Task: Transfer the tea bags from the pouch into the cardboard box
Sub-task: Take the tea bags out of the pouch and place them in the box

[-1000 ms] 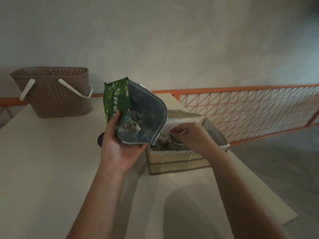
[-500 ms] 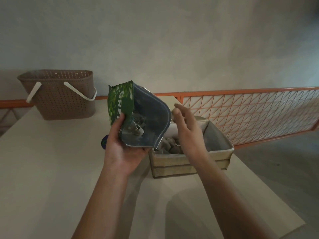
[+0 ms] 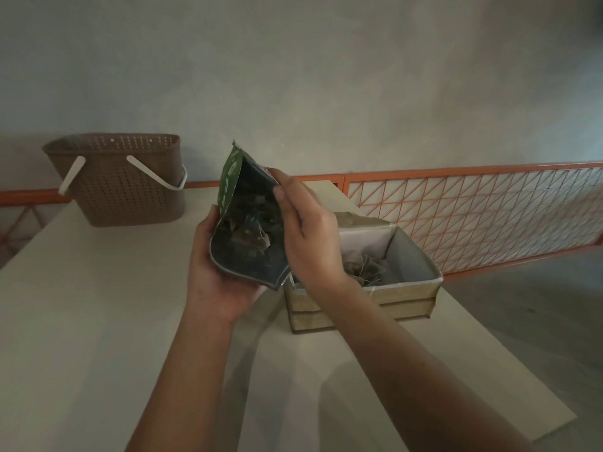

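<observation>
Tea bags: light, soft, stringed; inside open pouch, cradled by left hand. Right hand at mouth, fingers relaxed, empty. Best pinched by tags. Cardboard box just right.

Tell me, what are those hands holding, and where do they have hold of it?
The left hand grips the green tea pouch by its lower end. The right hand reaches into its open mouth; any hold there is hidden.
</observation>
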### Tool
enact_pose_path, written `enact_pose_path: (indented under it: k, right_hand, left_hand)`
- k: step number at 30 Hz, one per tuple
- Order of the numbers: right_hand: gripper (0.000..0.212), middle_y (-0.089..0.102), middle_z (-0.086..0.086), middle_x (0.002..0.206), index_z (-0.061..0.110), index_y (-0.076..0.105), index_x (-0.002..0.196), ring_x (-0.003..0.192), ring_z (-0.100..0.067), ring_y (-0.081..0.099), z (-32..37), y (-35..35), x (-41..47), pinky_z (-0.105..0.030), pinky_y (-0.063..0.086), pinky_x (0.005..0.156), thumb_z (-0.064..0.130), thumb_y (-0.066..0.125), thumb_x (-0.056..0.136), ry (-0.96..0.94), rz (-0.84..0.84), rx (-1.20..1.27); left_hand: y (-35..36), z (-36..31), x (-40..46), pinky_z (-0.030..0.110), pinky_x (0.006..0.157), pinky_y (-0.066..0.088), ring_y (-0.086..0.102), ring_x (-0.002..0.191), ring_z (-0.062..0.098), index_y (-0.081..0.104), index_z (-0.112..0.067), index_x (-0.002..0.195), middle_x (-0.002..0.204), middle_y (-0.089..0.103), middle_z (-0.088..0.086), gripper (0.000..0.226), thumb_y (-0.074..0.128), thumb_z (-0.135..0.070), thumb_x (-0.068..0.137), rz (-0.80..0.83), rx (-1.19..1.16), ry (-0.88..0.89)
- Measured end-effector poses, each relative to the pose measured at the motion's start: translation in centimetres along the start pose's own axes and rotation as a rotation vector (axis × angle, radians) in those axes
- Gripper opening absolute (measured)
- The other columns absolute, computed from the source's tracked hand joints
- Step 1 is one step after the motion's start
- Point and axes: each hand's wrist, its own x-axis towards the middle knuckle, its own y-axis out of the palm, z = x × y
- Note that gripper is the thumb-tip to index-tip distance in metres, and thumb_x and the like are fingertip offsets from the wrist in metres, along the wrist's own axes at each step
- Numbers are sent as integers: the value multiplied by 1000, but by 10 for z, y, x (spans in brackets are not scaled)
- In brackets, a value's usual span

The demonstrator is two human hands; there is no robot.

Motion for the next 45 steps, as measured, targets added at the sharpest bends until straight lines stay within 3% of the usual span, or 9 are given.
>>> enact_pose_path:
  k: [8, 14, 20, 24, 28, 34, 39, 41, 45]
  right_hand:
    - [35, 61, -16, 130, 7, 53, 129, 126, -24, 55, 13, -8, -9, -47, 46, 103, -4, 43, 98, -343, -102, 117]
    - [33, 64, 0, 123, 15, 59, 131, 118, -13, 57, -13, 4, -6, -45, 50, 97, 12, 41, 104, 73, -56, 116]
    - [33, 62, -10, 124, 5, 56, 129, 121, -20, 57, 2, -1, -8, -46, 48, 101, -4, 40, 101, -145, -148, 194]
    - [35, 62, -6, 127, 7, 57, 129, 123, -17, 56, -2, 5, -10, -45, 47, 102, -1, 37, 102, -77, -143, 154]
    - [34, 63, 3, 124, 19, 57, 130, 117, -7, 56, -5, 8, -14, -36, 52, 96, 8, 38, 105, 115, -75, 73]
    - [29, 61, 0, 120, 14, 63, 127, 112, -6, 57, -1, 5, -25, -25, 50, 94, 15, 48, 102, 105, -77, -38]
    - [42, 42, -5, 137, 24, 44, 121, 121, 0, 47, -2, 7, -46, -5, 42, 87, 15, 69, 88, 156, -97, -34]
    - [37, 36, -3, 141, 23, 52, 108, 124, -1, 40, -4, 13, -53, -15, 47, 87, 34, 74, 81, 216, -55, -183]
    - [40, 45, -3, 130, 32, 69, 101, 123, -26, 39, -3, 20, -58, -43, 50, 92, 60, 71, 72, 297, 83, -453]
  left_hand:
    - [13, -3, 13, 38, 93, 58, 66, 117, 28, 63, -15, 135, 130, 67, 10, 63, 49, -62, 95, 86, -16, 30]
    - [2, 4, 27, 39, 85, 62, 74, 98, 28, 80, -13, 110, 115, 74, 12, 68, 34, -62, 100, -20, 22, 12]
    - [10, -8, 19, 44, 115, 40, 60, 125, 30, 61, -14, 139, 139, 61, 12, 65, 56, -55, 89, 72, 41, 42]
    - [8, -3, 18, 40, 99, 55, 64, 122, 30, 58, -12, 141, 137, 63, 13, 59, 51, -49, 96, 56, -24, 45]
    - [-5, 2, 14, 40, 97, 56, 65, 120, 31, 55, -14, 146, 139, 62, 12, 64, 54, -49, 93, -26, -38, 20]
    - [-16, 6, 5, 39, 103, 52, 61, 124, 30, 49, -18, 152, 152, 54, 9, 74, 57, -53, 87, -86, -37, 24]
    - [-14, 3, 6, 38, 86, 61, 72, 106, 29, 73, -18, 126, 138, 66, 9, 59, 57, -58, 85, -162, -49, 12]
    - [-13, 1, 9, 39, 88, 62, 72, 105, 30, 72, -16, 125, 135, 67, 10, 57, 54, -58, 91, -186, -35, 20]
    - [-13, 5, 9, 39, 101, 53, 67, 116, 30, 69, -12, 128, 137, 64, 14, 58, 56, -54, 90, -171, 0, 45]
